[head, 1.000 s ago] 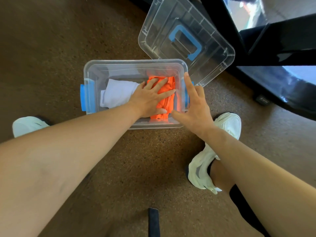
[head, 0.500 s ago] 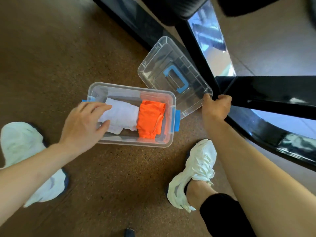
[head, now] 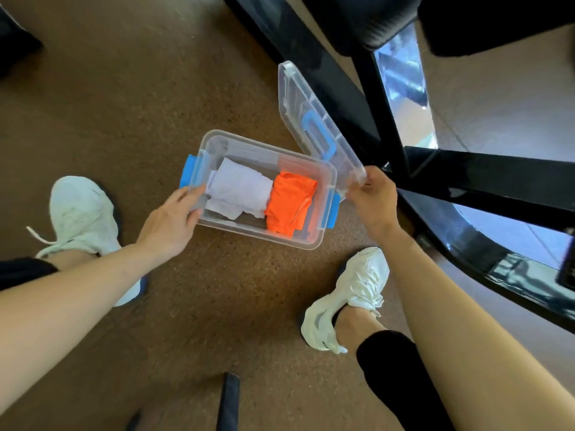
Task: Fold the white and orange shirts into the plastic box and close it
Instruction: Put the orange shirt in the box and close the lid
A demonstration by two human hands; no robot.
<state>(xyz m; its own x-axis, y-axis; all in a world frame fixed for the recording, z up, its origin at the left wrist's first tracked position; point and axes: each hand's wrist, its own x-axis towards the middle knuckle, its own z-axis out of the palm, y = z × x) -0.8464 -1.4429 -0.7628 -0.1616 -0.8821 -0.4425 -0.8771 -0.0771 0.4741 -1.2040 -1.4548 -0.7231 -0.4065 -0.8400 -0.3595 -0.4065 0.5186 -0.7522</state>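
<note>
Head: right hand (head: pixel 371 203) holds lid (head: pixel 314 119) tilted, long axis upper-left.

Box (head: pixel 258 235) and lid (head: pixel 298 98): clear, smooth, glossy plastic with blue plastic latches (head: pixel 187 171). White shirt (head: pixel 239 191) and orange shirt (head: pixel 289 203): matt cloth, creased. Floor (head: pixel 217 306): brown, speckled, matt, grainy. Black frame (head: pixel 485 178), far right: glossy.

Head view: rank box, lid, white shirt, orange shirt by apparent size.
1. box
2. lid, tilted, so foreshortened
3. white shirt and orange shirt look about alike; not ranking them
</note>
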